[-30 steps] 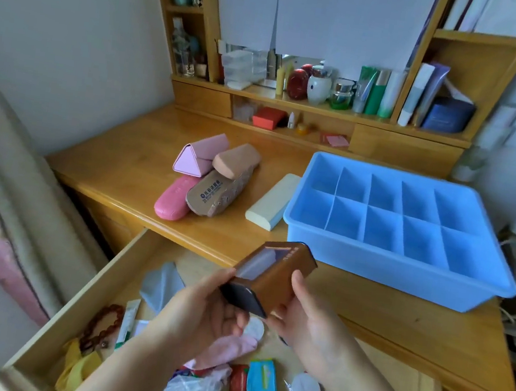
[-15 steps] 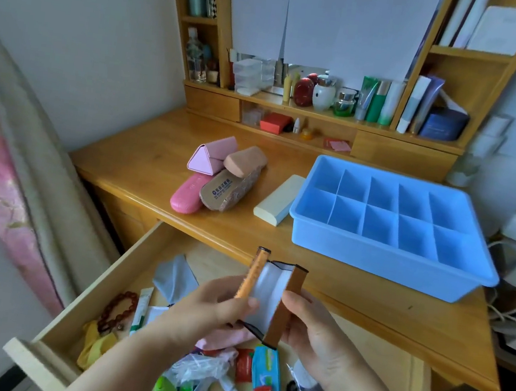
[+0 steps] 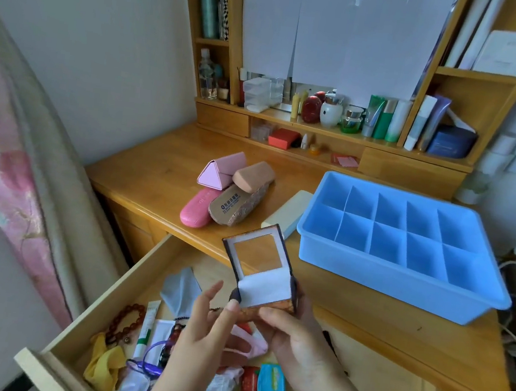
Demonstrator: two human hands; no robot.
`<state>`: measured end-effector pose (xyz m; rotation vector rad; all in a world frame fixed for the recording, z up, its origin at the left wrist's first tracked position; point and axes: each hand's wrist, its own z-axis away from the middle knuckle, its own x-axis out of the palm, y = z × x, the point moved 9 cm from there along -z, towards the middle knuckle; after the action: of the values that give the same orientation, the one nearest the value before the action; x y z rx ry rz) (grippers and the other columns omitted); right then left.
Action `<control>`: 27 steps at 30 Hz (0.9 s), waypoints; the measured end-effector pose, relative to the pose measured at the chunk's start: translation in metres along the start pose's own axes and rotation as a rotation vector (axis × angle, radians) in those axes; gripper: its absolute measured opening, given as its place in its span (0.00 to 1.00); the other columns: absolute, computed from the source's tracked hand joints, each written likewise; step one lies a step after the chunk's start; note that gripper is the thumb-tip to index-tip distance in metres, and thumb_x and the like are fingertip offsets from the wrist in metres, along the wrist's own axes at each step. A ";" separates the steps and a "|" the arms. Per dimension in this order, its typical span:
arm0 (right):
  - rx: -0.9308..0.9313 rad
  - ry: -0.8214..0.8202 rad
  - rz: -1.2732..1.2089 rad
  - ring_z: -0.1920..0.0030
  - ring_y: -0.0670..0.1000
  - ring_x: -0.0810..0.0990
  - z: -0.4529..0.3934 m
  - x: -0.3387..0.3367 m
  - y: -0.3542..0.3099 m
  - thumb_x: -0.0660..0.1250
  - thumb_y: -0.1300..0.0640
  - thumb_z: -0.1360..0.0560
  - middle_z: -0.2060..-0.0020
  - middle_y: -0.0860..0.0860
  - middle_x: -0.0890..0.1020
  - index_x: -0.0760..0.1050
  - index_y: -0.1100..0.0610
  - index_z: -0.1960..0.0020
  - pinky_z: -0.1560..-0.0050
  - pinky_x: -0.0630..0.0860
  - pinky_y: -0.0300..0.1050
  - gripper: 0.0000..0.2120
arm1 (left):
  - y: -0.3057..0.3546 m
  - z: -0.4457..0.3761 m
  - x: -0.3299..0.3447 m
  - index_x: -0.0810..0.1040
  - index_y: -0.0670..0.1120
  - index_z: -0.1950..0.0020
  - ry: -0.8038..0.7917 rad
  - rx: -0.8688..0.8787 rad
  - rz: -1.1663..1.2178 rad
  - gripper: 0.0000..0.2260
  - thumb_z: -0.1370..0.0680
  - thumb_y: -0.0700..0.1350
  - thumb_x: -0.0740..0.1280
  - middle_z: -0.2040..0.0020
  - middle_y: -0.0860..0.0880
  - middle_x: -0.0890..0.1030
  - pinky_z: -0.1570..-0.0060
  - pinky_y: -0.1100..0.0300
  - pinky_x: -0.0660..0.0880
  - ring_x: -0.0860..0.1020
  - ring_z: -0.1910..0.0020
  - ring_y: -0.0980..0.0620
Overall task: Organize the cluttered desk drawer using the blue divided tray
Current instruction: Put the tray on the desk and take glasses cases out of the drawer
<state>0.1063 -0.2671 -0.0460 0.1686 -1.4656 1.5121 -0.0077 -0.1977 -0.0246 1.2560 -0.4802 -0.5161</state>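
Note:
A small brown box (image 3: 263,270) with a clear window in its raised lid and white lining stands open above the drawer. My right hand (image 3: 291,336) grips its base from below. My left hand (image 3: 208,325) touches the box's lower left corner with thumb and fingers, the other fingers spread loosely. The blue divided tray (image 3: 380,272) sits on the desk top to the right, its compartments holding nothing. The open wooden drawer (image 3: 129,280) below holds several jumbled items: a bead bracelet (image 3: 125,322), tubes, yellow cloth (image 3: 102,364), packets.
On the desk (image 3: 155,176) lie several glasses cases, among them a pink one (image 3: 198,209) and a triangular one (image 3: 220,171), plus a cream case (image 3: 290,212) beside the tray. Shelves at the back carry bottles and jars. A bed edge (image 3: 10,165) runs along the left.
The box was shut a second ago, then turned and partly opened; now its lid stands fully up, facing me. The camera view has shifted, showing more of the drawer.

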 end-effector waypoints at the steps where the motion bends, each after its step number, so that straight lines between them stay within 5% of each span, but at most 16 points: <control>1: -0.022 0.045 0.087 0.48 0.60 0.83 -0.003 -0.002 -0.001 0.71 0.74 0.39 0.47 0.62 0.82 0.65 0.55 0.32 0.52 0.81 0.51 0.38 | 0.003 -0.002 0.000 0.75 0.58 0.44 0.012 0.039 0.013 0.10 0.24 0.48 0.66 0.61 0.46 0.84 0.68 0.57 0.78 0.81 0.67 0.47; 5: -0.079 0.145 0.514 0.48 0.47 0.82 -0.016 -0.005 -0.012 0.77 0.69 0.37 0.46 0.51 0.82 0.62 0.52 0.30 0.45 0.79 0.47 0.42 | 0.011 -0.028 -0.015 0.79 0.43 0.51 0.075 0.101 -0.033 0.08 0.22 0.33 0.63 0.66 0.44 0.83 0.65 0.61 0.79 0.81 0.68 0.50; 9: -0.167 0.143 0.897 0.51 0.29 0.76 -0.022 -0.009 -0.034 0.75 0.54 0.32 0.46 0.33 0.72 0.59 0.40 0.32 0.56 0.73 0.26 0.36 | 0.021 -0.071 -0.020 0.78 0.43 0.53 -0.002 0.150 -0.142 0.09 0.21 0.32 0.61 0.66 0.45 0.82 0.61 0.61 0.80 0.81 0.65 0.49; 11: -0.310 0.252 1.226 0.45 0.34 0.73 -0.013 -0.023 -0.056 0.71 0.49 0.28 0.44 0.35 0.70 0.60 0.40 0.30 0.50 0.68 0.29 0.32 | 0.020 -0.092 -0.019 0.78 0.44 0.53 -0.040 0.175 -0.263 0.10 0.21 0.32 0.60 0.66 0.45 0.81 0.58 0.57 0.81 0.81 0.64 0.47; 15: -0.655 0.371 1.796 0.43 0.50 0.78 0.009 -0.037 -0.088 0.73 0.52 0.30 0.44 0.46 0.80 0.79 0.52 0.41 0.39 0.70 0.48 0.18 | 0.011 -0.128 -0.013 0.77 0.45 0.53 -0.100 0.145 -0.395 0.10 0.20 0.33 0.59 0.65 0.44 0.76 0.67 0.60 0.79 0.79 0.70 0.51; 18: -0.459 0.254 1.916 0.31 0.41 0.64 0.005 -0.066 -0.077 0.65 0.46 0.25 0.31 0.40 0.69 0.72 0.46 0.33 0.27 0.51 0.47 0.21 | 0.011 -0.148 -0.005 0.76 0.48 0.54 -0.128 0.141 -0.533 0.10 0.20 0.36 0.59 0.65 0.45 0.75 0.71 0.60 0.78 0.78 0.73 0.52; 20: -0.422 0.173 1.923 0.30 0.34 0.52 0.003 -0.076 -0.072 0.61 0.44 0.23 0.28 0.34 0.59 0.64 0.43 0.28 0.27 0.40 0.42 0.23 | 0.015 -0.162 -0.001 0.76 0.51 0.53 -0.114 0.150 -0.657 0.09 0.19 0.40 0.59 0.68 0.47 0.75 0.74 0.61 0.75 0.77 0.76 0.52; 24: -0.420 0.131 1.864 0.30 0.33 0.52 0.002 -0.076 -0.075 0.62 0.43 0.24 0.32 0.31 0.55 0.64 0.42 0.28 0.28 0.38 0.40 0.25 | 0.035 -0.179 0.007 0.77 0.54 0.45 -0.018 0.230 -0.897 0.07 0.20 0.47 0.61 0.64 0.49 0.76 0.76 0.64 0.69 0.72 0.76 0.53; 27: -0.450 0.097 1.822 0.31 0.32 0.51 0.004 -0.070 -0.079 0.64 0.45 0.24 0.31 0.32 0.56 0.64 0.44 0.28 0.28 0.37 0.39 0.25 | 0.043 -0.170 0.016 0.71 0.53 0.32 0.052 0.318 -0.915 0.16 0.21 0.46 0.63 0.62 0.48 0.77 0.69 0.61 0.69 0.73 0.69 0.52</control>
<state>0.1948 -0.3243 -0.0379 -1.9377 -1.7895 2.2402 0.1118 -0.0689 -0.0230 1.7728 0.1007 -1.2006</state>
